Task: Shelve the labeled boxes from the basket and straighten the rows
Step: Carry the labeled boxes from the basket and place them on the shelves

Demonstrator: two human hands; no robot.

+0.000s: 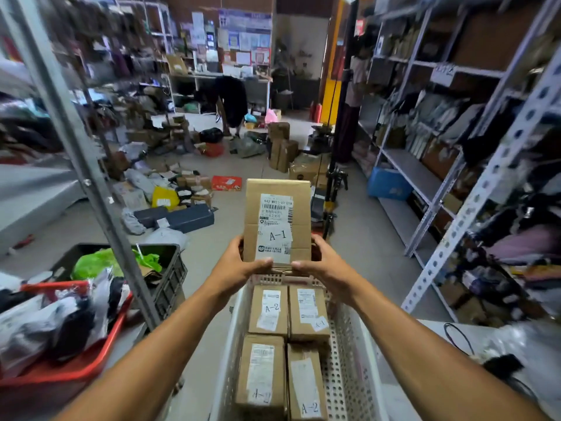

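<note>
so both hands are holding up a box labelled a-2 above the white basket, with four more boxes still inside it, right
Not quite: the head view shows the held box is labelled A-1, not A-2. The rest stands: the left hand and right hand hold it above the white basket, with four boxes inside.

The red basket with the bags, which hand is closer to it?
Left. The left hand is on the side of the red basket; the right hand is farther away, across the held box.

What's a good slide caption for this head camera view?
Both hands, left and right, hold a cardboard box labeled A-1 above a white basket of labeled boxes.
</note>
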